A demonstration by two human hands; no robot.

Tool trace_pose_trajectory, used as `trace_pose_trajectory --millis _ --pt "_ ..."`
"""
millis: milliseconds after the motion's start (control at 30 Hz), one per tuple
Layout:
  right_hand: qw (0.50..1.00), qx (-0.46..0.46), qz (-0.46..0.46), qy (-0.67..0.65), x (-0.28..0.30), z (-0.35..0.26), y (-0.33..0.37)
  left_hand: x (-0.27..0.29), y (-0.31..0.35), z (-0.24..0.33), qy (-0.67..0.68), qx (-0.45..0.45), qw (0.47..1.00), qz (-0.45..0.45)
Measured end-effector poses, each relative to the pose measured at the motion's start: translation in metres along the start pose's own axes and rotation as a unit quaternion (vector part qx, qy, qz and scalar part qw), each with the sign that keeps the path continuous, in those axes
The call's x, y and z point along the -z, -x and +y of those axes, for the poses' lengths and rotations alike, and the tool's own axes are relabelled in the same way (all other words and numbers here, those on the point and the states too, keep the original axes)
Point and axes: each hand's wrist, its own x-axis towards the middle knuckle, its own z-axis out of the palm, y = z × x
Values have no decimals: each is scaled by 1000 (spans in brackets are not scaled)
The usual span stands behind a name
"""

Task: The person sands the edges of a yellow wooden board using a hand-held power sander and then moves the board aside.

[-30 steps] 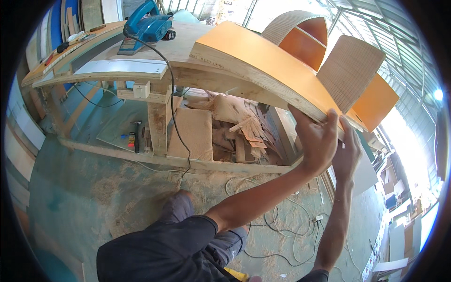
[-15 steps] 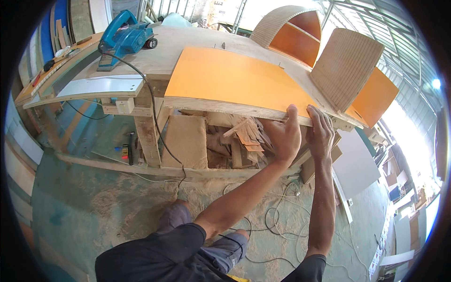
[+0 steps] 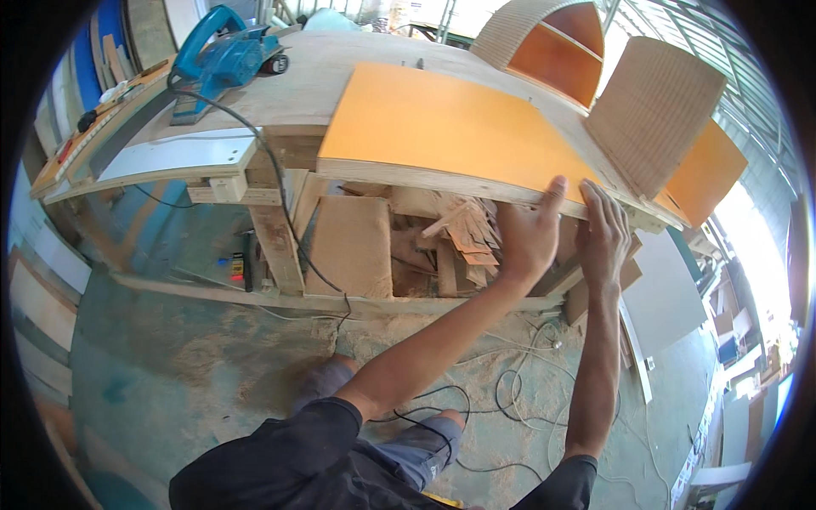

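Observation:
An orange-faced wooden panel (image 3: 450,127) lies on the workbench, its bare plywood edge facing me and overhanging the front. My left hand (image 3: 529,236) grips that near edge toward the right end, thumb up against it and fingers hidden underneath. Just to its right, my right hand (image 3: 605,234) is bent over the panel's corner, fingertips on the top edge; its thumb is hidden. Both hands are closed on the panel and close together.
A blue electric planer (image 3: 225,61) stands at the bench's far left, its black cord hanging over the front. Curved ribbed wooden pieces (image 3: 654,110) stand at the right. Offcuts (image 3: 467,238) fill the shelf below; cables (image 3: 510,391) and sawdust cover the floor.
My viewpoint has shifted slightly, so the panel, bench and floor things sit a little farther right in view. Both hands keep their hold at the panel's near right edge.

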Motion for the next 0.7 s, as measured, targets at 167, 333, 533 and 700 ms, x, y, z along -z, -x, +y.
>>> trace_pose_trajectory --millis 167,333,533,700 --pt "1000 -19 -15 -3 -7 13 5 -3 -4 -20 -28 64 997 -11" --pt "999 -33 -21 0 -14 21 7 -6 -1 -16 -36 57 998 -15" --pt "999 -41 -20 2 -9 27 8 -7 2 -12 -22 116 990 -71" --pt "998 -50 -21 22 -5 23 12 -8 6 -14 9 108 991 -73"
